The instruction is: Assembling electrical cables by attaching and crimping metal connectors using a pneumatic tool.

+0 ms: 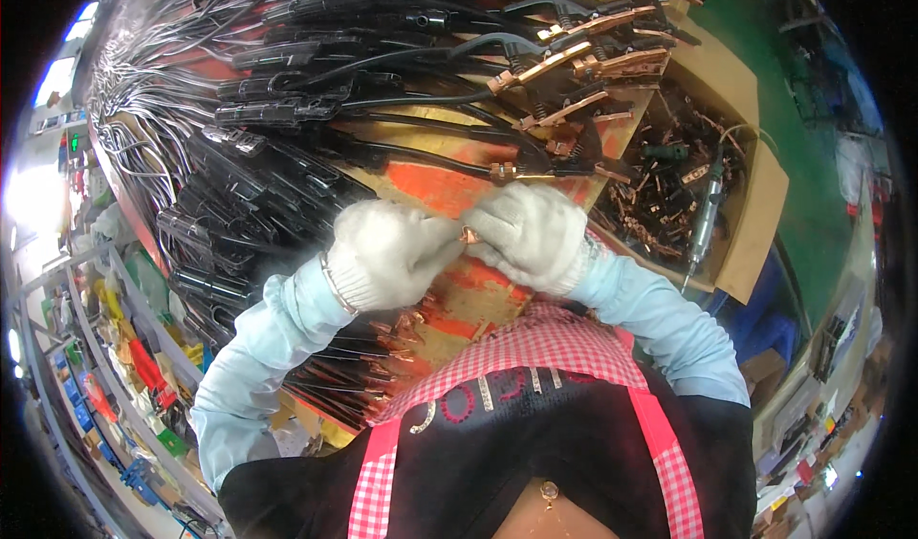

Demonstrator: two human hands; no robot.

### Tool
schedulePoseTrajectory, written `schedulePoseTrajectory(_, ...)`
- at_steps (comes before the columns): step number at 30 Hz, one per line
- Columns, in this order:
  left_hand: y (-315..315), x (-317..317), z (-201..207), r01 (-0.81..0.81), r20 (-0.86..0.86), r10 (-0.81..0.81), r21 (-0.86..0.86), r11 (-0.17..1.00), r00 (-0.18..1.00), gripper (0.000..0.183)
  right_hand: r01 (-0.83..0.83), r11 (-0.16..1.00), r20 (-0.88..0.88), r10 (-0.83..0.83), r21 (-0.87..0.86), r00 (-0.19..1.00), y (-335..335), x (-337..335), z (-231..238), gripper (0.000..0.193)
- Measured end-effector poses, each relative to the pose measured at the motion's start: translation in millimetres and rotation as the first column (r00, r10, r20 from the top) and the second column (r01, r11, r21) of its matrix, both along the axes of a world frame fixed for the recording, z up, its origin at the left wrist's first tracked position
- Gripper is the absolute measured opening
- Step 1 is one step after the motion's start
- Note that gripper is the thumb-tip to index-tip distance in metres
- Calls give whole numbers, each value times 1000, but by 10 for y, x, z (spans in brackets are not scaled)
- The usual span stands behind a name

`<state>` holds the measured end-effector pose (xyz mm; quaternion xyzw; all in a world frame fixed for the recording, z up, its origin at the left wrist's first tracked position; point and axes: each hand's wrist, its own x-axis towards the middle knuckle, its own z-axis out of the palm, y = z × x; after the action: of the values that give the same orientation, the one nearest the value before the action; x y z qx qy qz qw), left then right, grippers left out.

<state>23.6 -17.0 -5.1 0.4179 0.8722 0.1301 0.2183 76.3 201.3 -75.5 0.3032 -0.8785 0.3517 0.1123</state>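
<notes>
The left hand [390,254] and right hand [532,233] meet over the table [426,184], both pinching a small copper bit [469,235] right between them (too tiny to tell which way its long side points), with neither hand nearer.

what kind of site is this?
Probably an assembly workshop or factory floor, judging by the heap of black cables with copper-coloured clamps at their ends, the open cardboard box of loose metal parts, and the driver-like tool lying in it.
</notes>
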Motion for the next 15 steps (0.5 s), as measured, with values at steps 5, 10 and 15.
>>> schedulePoseTrajectory(5, 0, -2, -13, -84, 68, 80, 61, 995, 995, 17, -10, 999, 41, 12, -35, 999, 26, -32, -8, 26)
schedulePoseTrajectory(10, -33, -67, -38, -91, 23, 88, 137, 986, 996, 18, 70, 998, 116, -70, 1, 991, 250, 143, 106, 27)
schedulePoseTrajectory(15, -117, -75, -113, -109, 63, 101, 134, 985, 993, 20, 46, 981, 114, -25, -190, 993, 479, 272, 151, 34)
